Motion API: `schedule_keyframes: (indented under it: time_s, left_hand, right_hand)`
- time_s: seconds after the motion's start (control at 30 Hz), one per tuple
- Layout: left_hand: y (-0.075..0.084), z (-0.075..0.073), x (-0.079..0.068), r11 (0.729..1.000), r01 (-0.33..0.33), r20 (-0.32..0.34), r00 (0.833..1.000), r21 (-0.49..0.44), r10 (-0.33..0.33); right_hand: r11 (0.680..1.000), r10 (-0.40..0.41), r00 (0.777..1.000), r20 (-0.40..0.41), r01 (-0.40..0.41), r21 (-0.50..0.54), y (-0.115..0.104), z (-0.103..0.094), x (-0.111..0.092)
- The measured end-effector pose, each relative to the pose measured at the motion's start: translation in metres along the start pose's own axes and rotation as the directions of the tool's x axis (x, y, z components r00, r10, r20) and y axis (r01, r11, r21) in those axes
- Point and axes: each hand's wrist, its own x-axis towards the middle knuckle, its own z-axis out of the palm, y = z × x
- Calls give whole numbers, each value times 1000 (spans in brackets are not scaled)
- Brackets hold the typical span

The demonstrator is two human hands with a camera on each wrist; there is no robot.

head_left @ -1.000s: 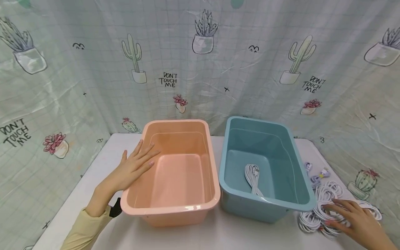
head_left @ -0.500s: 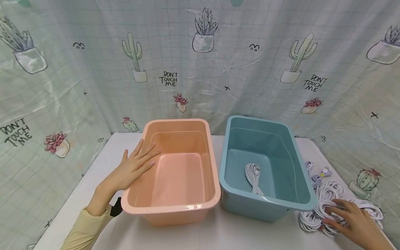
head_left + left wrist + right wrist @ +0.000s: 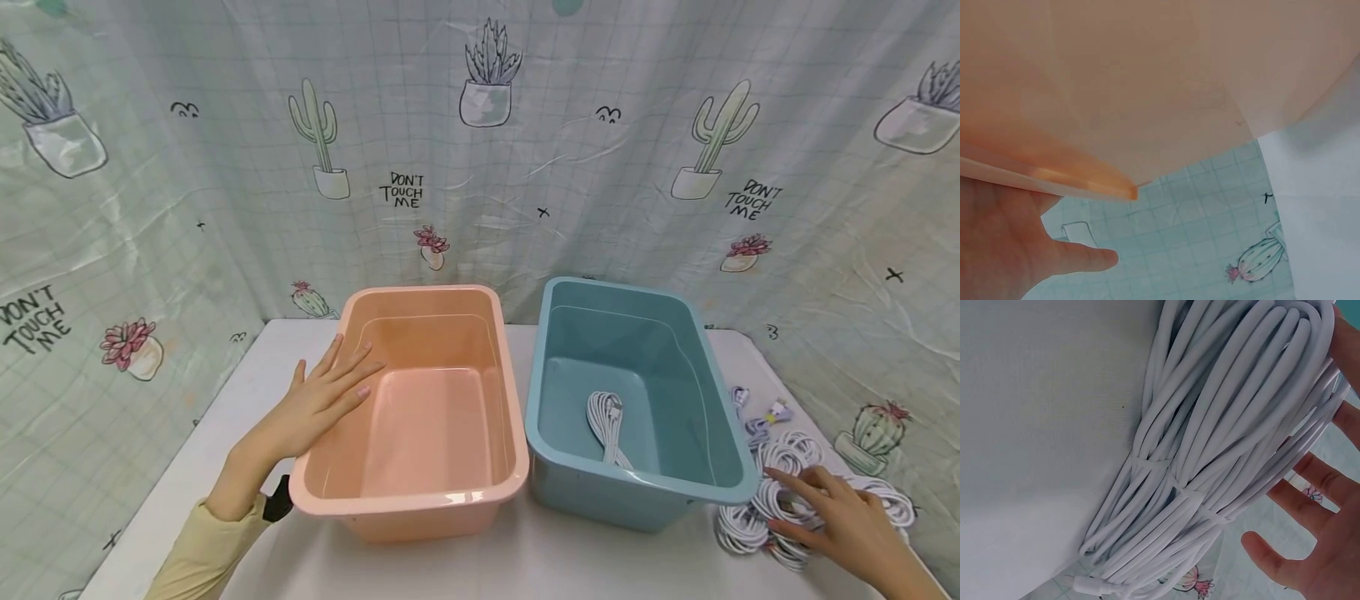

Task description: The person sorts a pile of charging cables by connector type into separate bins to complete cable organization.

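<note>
Lying by wide-spread R hand (image 3: 851, 523), white coiled plastic-coated cables (image 3: 1241, 406): prob. light, bendy; grip at mid ties (image 3: 1186, 489). L hand (image 3: 318, 403), also wide, on peach rectangular plastic tub (image 3: 408, 504).

Both tubs (image 3: 408, 503) (image 3: 600, 500) look smooth, glossy plastic; cables (image 3: 1235, 406), matt plastic; curtain (image 3: 315, 233), faintly shiny.

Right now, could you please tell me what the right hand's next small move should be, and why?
Probably close the right hand on one of the white cable coils: its fingers are spread at them without visibly gripping any, while the blue bin nearby already holds one cable bundle.
</note>
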Motion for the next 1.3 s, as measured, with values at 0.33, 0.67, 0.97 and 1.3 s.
schedule_keyframes:
  time_s: [0.33,0.67,0.97,1.3]
  left_hand:
    - [0,0,-1,1000,-7,-12,1000,-4,7]
    - [0,0,-2,1000,11,-6,1000,-6,-11]
    - [1,0,-2,1000,-6,-16,1000,2,6]
    - [-1,0,-2,1000,7,-22,1000,-18,-7]
  right_hand:
    - [999,42,998,50,-42,1,-1,2,5]
    - [1000,-24,999,-27,24,7,-2,6,6]
    - [999,-37,999,17,37,-1,-5,-4,14]
    - [992,-108,989,-101,100,-79,-8,-14,18]
